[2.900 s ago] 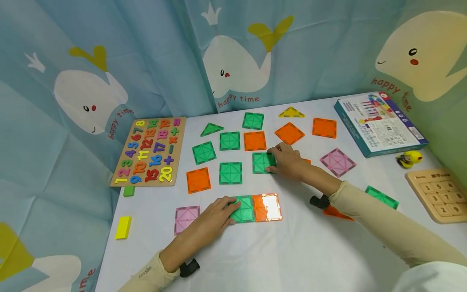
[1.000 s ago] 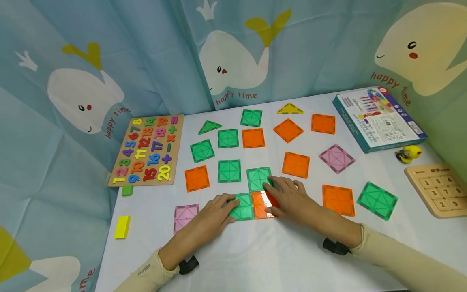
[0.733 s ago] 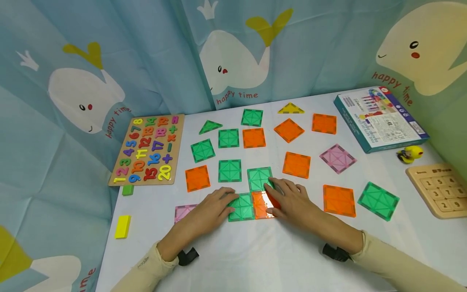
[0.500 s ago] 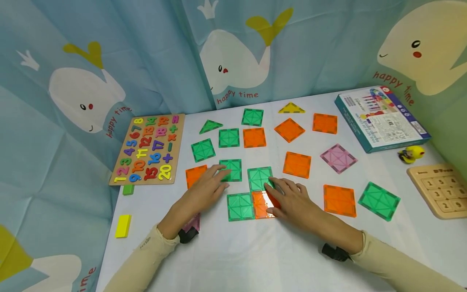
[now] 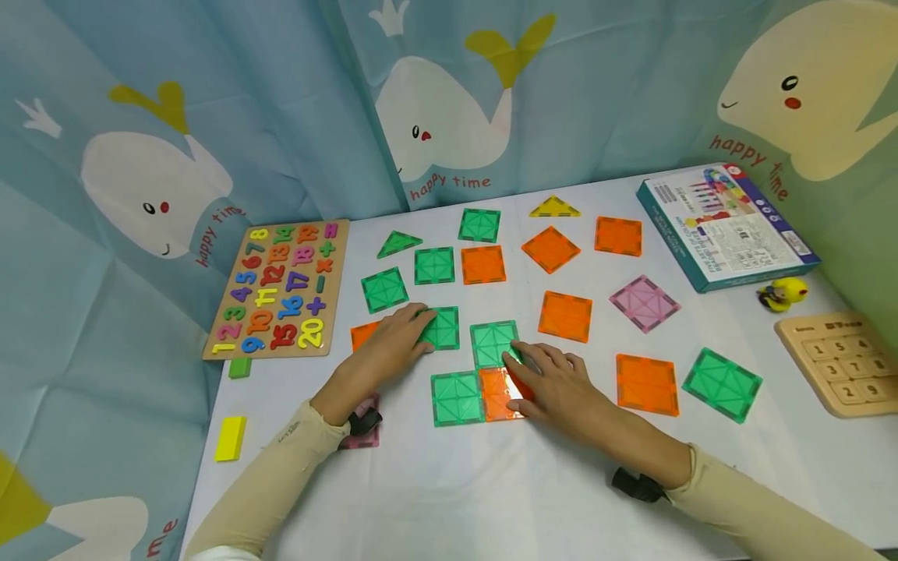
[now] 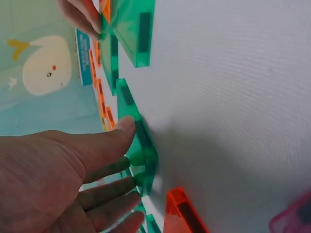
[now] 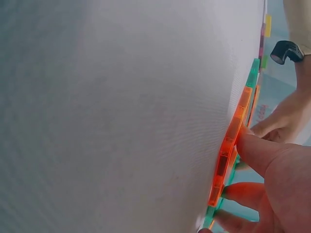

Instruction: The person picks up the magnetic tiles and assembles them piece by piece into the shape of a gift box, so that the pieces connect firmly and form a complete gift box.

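Note:
Flat magnetic tiles lie across the white table. With thumb and fingers, my left hand grips the left side of a green square tile; the left wrist view shows the thumb on the tile's edge. My right hand holds an orange square tile at its right side, partly covering it. Against that orange tile's far edge lies another green tile, touched by the right fingers. A third green tile adjoins the orange one on the left.
More green, orange and pink tiles are spread behind and to both sides, including an orange tile. A number board stands left, near a yellow block. On the right are a box, a duck toy and a wooden number board.
My right hand brought a green tile nearer, against the orange tile, then stayed there. My left hand let go of the lower-left green tile and moved away from me to the separate green one.

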Demonstrator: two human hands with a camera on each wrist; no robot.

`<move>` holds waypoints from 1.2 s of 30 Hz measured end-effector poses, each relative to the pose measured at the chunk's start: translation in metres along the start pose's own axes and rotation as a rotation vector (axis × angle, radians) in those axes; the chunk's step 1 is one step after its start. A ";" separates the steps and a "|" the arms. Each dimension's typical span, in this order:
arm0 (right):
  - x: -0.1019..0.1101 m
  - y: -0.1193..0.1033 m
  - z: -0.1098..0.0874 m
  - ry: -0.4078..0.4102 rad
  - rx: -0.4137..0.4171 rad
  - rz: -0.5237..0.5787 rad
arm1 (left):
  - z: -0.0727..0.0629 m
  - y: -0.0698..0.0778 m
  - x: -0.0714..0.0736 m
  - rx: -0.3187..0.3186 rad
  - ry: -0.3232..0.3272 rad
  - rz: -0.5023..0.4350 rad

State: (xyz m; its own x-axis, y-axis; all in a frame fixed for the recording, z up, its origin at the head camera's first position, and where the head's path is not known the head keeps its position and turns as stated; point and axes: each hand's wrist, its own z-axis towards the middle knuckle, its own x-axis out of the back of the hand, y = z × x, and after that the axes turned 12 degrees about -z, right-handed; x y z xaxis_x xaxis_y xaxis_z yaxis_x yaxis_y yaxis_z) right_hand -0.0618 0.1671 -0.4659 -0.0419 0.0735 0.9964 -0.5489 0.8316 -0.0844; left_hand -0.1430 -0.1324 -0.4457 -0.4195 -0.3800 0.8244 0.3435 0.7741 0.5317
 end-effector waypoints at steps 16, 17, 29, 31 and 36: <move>0.002 -0.001 0.000 -0.010 -0.007 0.005 | -0.008 0.000 -0.015 -0.091 0.065 -0.044; 0.002 -0.001 0.000 -0.011 -0.009 0.007 | -0.010 0.002 -0.016 -0.095 0.062 -0.056; -0.002 -0.001 0.000 0.015 -0.015 -0.002 | -0.020 0.011 -0.030 -0.100 0.031 -0.049; -0.002 -0.001 0.000 0.012 -0.016 -0.001 | -0.022 0.013 -0.032 -0.091 0.031 -0.035; -0.003 -0.001 0.000 0.013 -0.015 -0.009 | -0.029 0.019 -0.038 -0.079 0.049 -0.011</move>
State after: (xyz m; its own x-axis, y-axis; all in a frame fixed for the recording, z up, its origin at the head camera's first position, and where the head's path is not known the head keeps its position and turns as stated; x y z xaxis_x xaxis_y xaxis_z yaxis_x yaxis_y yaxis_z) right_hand -0.0608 0.1662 -0.4688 -0.0260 0.0728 0.9970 -0.5368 0.8403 -0.0754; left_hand -0.0967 -0.1182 -0.4613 -0.3826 -0.4144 0.8257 0.4053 0.7279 0.5531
